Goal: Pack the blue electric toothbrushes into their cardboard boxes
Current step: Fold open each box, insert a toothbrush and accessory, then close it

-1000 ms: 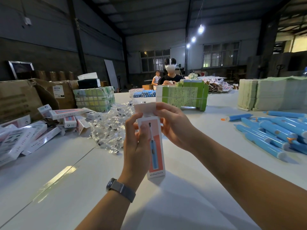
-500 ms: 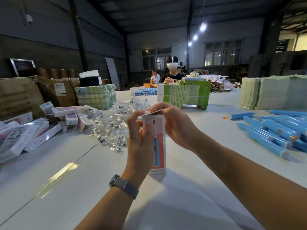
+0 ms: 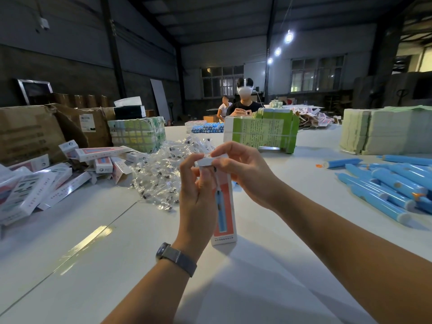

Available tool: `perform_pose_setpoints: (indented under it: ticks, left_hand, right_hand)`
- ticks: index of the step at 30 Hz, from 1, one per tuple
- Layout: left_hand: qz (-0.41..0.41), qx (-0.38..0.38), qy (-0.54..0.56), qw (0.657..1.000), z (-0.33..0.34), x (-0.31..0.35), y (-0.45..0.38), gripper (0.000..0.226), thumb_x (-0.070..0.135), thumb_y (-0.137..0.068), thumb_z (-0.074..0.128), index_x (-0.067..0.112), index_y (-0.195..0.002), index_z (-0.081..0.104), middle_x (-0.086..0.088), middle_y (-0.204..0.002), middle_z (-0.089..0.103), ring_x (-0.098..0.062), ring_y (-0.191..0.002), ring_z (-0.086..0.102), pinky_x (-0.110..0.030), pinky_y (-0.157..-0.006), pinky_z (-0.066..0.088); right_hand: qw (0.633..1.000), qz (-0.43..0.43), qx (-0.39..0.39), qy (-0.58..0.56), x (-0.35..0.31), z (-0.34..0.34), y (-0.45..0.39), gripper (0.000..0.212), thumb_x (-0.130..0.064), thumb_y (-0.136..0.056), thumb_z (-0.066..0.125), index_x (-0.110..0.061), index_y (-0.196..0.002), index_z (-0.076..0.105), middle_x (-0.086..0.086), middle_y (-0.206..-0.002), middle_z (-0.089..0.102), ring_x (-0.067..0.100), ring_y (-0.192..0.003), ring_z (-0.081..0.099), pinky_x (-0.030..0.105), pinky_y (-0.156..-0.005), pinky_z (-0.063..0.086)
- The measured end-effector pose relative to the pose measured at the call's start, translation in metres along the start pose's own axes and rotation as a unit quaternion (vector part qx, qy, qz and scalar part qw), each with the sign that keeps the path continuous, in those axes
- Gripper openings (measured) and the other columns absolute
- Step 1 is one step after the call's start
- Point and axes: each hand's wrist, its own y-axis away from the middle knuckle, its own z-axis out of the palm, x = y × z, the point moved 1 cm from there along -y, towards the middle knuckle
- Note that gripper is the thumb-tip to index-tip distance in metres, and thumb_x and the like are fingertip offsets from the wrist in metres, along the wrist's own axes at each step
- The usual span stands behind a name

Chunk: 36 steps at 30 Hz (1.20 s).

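Observation:
A tall white and red toothbrush box (image 3: 225, 216) stands upright on the white table (image 3: 117, 265), a blue toothbrush printed on its front. My left hand (image 3: 198, 195) grips the box's upper left side. My right hand (image 3: 243, 169) pinches the folded top flap at the box's upper end. Whatever is inside the box is hidden. Several loose blue electric toothbrushes (image 3: 388, 185) lie in a pile at the right.
Packed and flat boxes (image 3: 46, 181) are heaped at the left beside brown cartons (image 3: 30, 132). A mound of clear plastic packets (image 3: 161, 174) lies behind my hands. Green-banded bundles (image 3: 261, 134) and pale stacks (image 3: 383, 129) stand farther back, where a person sits.
The box's top flap stood open a second ago; my right hand has folded it down onto the box's top. My left hand kept its grip on the box.

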Motion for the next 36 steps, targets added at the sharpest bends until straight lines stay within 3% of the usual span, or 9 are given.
perform_pose_setpoints:
  ticks: [2,6,9,11,17,21,24,29,36]
  left_hand:
    - [-0.007,0.002,0.013,1.0,-0.001,-0.001,0.0,0.017,0.024,-0.108,0.033,0.036,-0.117,0.043,-0.002,-0.097,0.062,-0.014,-0.083,0.068,-0.034,-0.07,0.061]
    - [-0.017,0.012,0.019,1.0,-0.002,0.0,-0.003,0.014,0.033,-0.105,0.032,0.041,-0.109,0.043,0.017,-0.09,0.061,-0.005,-0.081,0.067,-0.019,-0.063,0.056]
    - [-0.014,0.014,0.007,1.0,-0.003,0.001,-0.006,0.008,0.034,-0.105,0.037,0.038,-0.105,0.043,-0.009,-0.093,0.062,-0.02,-0.078,0.068,-0.028,-0.065,0.059]
    - [-0.003,0.016,-0.006,1.0,-0.003,0.003,-0.006,0.008,0.031,-0.105,0.036,0.035,-0.104,0.042,-0.016,-0.091,0.061,-0.024,-0.077,0.067,-0.033,-0.065,0.06]
    - [0.012,0.016,-0.031,0.999,-0.004,0.006,-0.006,0.008,0.031,-0.104,0.035,0.035,-0.101,0.041,-0.011,-0.087,0.062,-0.021,-0.073,0.067,-0.037,-0.062,0.059]
    - [0.008,0.012,-0.015,1.0,-0.003,0.005,-0.006,0.007,0.037,-0.101,0.036,0.032,-0.103,0.042,-0.015,-0.086,0.06,-0.027,-0.074,0.065,-0.036,-0.061,0.058]
    - [0.005,0.006,-0.026,1.0,-0.003,0.003,-0.005,0.011,0.038,-0.101,0.036,0.031,-0.107,0.041,-0.009,-0.087,0.062,-0.022,-0.074,0.066,-0.034,-0.062,0.059]
    - [0.012,0.002,-0.067,0.998,-0.004,0.001,-0.002,0.009,0.039,-0.104,0.032,0.038,-0.112,0.037,-0.004,-0.086,0.064,-0.017,-0.073,0.068,-0.042,-0.063,0.061]
    - [0.017,-0.011,-0.062,0.998,-0.003,0.001,-0.001,0.021,0.039,-0.102,0.033,0.037,-0.123,0.034,-0.005,-0.082,0.061,-0.019,-0.068,0.065,-0.047,-0.061,0.058]
  right_hand:
    - [1.0,-0.003,0.003,0.009,-0.001,0.0,0.0,0.005,-0.018,-0.089,0.06,-0.02,-0.088,0.065,-0.006,-0.077,0.065,0.007,-0.074,0.064,0.02,-0.066,0.051]
    - [0.998,-0.033,0.008,0.061,-0.005,0.0,0.001,0.004,-0.017,-0.09,0.063,-0.02,-0.088,0.065,-0.01,-0.078,0.068,0.01,-0.078,0.067,0.027,-0.071,0.053]
    - [0.996,-0.036,0.003,0.082,-0.006,0.0,0.001,0.006,-0.014,-0.092,0.063,-0.019,-0.089,0.065,-0.009,-0.078,0.068,0.012,-0.08,0.068,0.03,-0.072,0.053]
    - [0.997,-0.03,0.005,0.064,-0.006,0.001,0.002,0.003,-0.015,-0.09,0.064,-0.017,-0.088,0.065,-0.007,-0.077,0.067,0.012,-0.078,0.067,0.028,-0.071,0.054]
    - [0.992,-0.061,0.027,0.11,-0.007,0.005,-0.001,0.008,-0.011,-0.09,0.068,-0.016,-0.085,0.065,0.003,-0.08,0.068,0.012,-0.073,0.068,0.027,-0.067,0.052]
    - [0.993,-0.056,0.029,0.103,-0.008,0.005,-0.001,0.01,-0.01,-0.09,0.067,-0.018,-0.084,0.065,-0.003,-0.076,0.068,0.01,-0.07,0.066,0.025,-0.065,0.052]
    - [0.992,-0.056,0.022,0.109,-0.01,0.005,0.0,0.01,-0.009,-0.092,0.065,-0.017,-0.087,0.064,-0.01,-0.077,0.068,0.01,-0.07,0.068,0.024,-0.064,0.053]
    - [0.988,-0.054,0.021,0.144,-0.015,0.004,-0.001,0.008,-0.011,-0.093,0.063,-0.017,-0.088,0.064,0.011,-0.095,0.068,0.029,-0.081,0.072,0.051,-0.073,0.06]
    - [0.983,-0.061,0.03,0.168,-0.022,0.005,-0.002,0.016,-0.013,-0.096,0.061,-0.022,-0.082,0.06,0.001,-0.084,0.064,0.017,-0.068,0.066,0.038,-0.065,0.057]
